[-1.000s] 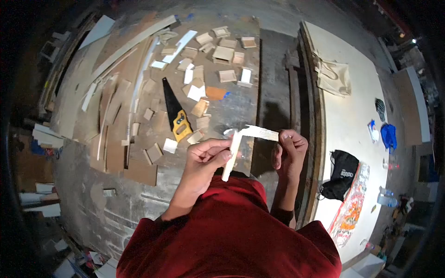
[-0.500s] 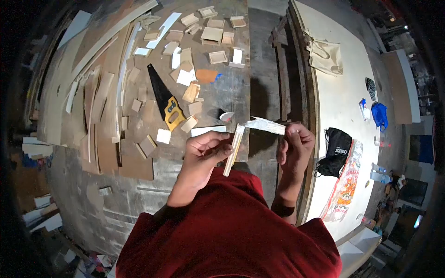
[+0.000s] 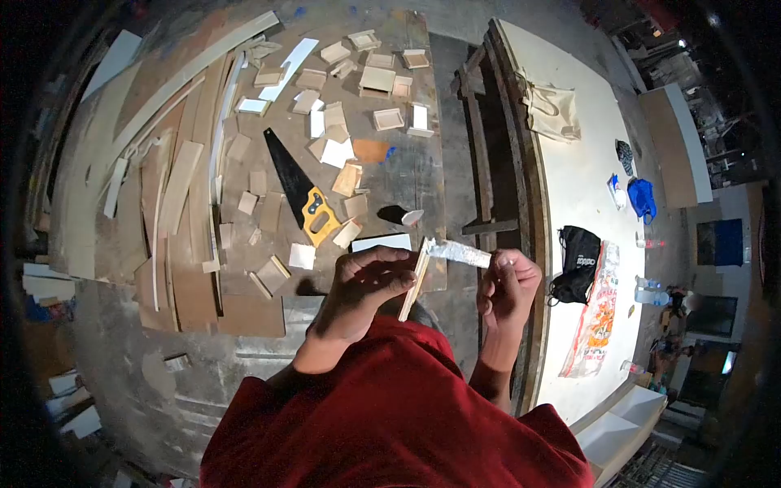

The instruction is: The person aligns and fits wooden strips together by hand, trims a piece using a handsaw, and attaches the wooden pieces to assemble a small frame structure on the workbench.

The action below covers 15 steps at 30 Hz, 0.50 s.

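Observation:
My left hand (image 3: 362, 293) is closed on a narrow piece of wood (image 3: 415, 285), seen edge-on and tilted, with its upper end pointing away from me. My right hand (image 3: 510, 285) pinches a flat whitish strip (image 3: 461, 254), smeared on its surface; its exact kind is unclear. The strip's far end meets the upper end of the wood piece. Just beyond them, a small pale cup-like object (image 3: 412, 217) and a white rectangular piece (image 3: 382, 242) are on the worktable. A hand saw (image 3: 301, 187) with a yellow and black handle lies farther left.
Several small wooden trays and blocks (image 3: 378, 81) are scattered over the worktable (image 3: 411, 175). Long boards (image 3: 183, 175) lie at the left. Across a gap on the right, a pale table (image 3: 569, 187) carries a cloth bag (image 3: 553, 112), a black drawstring bag (image 3: 578, 260) and a printed plastic sack (image 3: 598, 317).
My view has shifted, and both hands appear lower in it. The right hand and strip sit slightly closer to the left hand. Both holds stay the same.

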Available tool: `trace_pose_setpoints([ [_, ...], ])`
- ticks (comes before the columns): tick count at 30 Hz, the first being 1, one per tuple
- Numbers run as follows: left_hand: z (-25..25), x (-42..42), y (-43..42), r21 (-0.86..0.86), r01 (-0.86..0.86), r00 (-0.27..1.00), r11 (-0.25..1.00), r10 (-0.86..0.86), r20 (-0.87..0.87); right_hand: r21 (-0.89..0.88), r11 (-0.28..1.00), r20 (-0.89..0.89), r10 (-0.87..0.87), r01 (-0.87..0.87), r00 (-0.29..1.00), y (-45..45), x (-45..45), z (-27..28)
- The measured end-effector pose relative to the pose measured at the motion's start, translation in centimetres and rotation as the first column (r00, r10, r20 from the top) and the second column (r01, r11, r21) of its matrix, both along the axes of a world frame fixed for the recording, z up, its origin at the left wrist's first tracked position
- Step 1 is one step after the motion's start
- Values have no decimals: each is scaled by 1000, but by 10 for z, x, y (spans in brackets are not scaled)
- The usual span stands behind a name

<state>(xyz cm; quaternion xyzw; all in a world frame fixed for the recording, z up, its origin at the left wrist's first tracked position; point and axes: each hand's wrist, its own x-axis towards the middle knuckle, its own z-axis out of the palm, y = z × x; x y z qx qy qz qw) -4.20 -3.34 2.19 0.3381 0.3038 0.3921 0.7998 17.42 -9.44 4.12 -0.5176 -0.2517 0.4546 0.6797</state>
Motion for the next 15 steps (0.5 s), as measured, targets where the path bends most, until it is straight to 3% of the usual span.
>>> trace_pose_setpoints([
  [4, -11, -19, -3, -39, 10, 999, 999, -8, 31, 65, 997, -119, -32, 40, 992, -5, -16, 0],
  [12, -3, -36, -17, -116, -24, 993, 993, 37, 109, -32, 998, -99, 46, -50, 994, -7, -30, 6],
  [15, -3, -35, -22, -49, -9, 1000, 999, 10, 20, -16, 998, -81, 65, -67, 995, -5, -35, 8],
])
